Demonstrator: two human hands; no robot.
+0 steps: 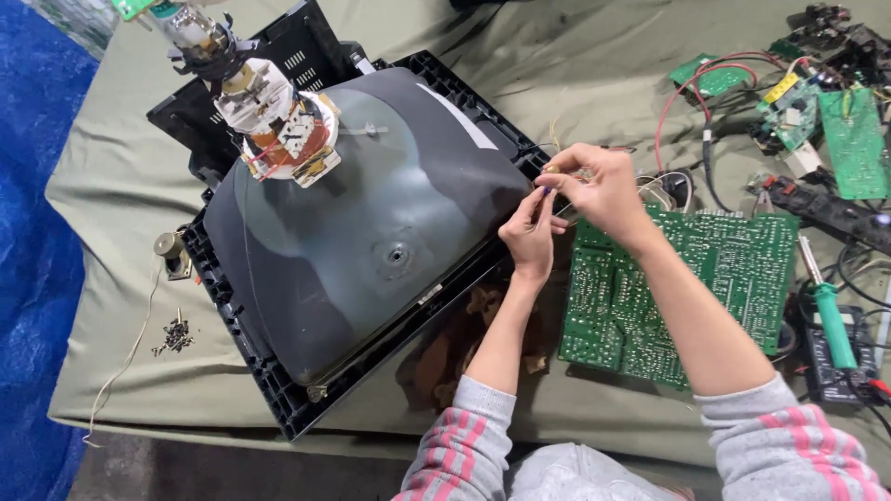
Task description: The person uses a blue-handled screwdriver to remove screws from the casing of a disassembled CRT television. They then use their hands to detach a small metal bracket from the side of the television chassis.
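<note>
A dark grey picture tube (362, 223) lies face down in a black plastic frame (269, 390), its neck with copper coil (274, 125) pointing up at the upper left. My left hand (531, 232) and my right hand (594, 186) meet at the frame's right edge. Both pinch a small part with thin wires (549, 186) between their fingertips. Just right of the hands lies a large green circuit board (687, 288), solder side up.
A green-handled soldering iron (831, 320) and a black meter (835, 371) lie at the right. Smaller green boards (849, 139), red and black wires (691, 102) sit at the upper right. A pile of screws (174, 336) lies left of the frame on the olive cloth (121, 186).
</note>
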